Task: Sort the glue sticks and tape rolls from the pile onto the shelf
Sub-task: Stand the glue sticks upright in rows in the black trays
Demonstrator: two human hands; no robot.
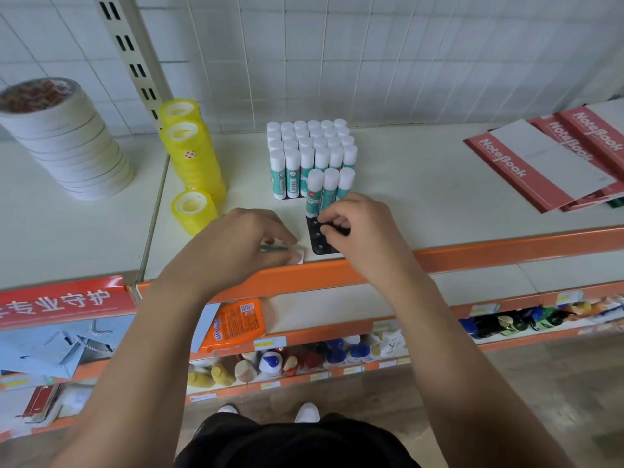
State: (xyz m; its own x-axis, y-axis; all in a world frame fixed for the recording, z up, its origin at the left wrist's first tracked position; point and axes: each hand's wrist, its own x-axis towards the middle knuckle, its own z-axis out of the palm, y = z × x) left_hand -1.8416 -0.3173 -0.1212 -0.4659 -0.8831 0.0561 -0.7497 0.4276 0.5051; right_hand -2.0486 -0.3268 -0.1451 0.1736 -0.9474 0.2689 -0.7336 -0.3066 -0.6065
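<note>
Open shelf (422, 184) between glue sticks (312, 153), notebooks (526, 163)

Only a couple of things are actually legible here. The red notebooks (526, 167) on the right say "NoteBook" in white, and the red banner (64, 302) on the lower left reads "专业守护". The print on the glue sticks (310, 157) and the orange pack (236, 324) is too small and blurry to read.

- Bright, soft, even light; only faint shadows lie on the shelf (422, 197).
- The wide lens curves the wall tiles (371, 55).
- Lower corners look blurred.
</note>
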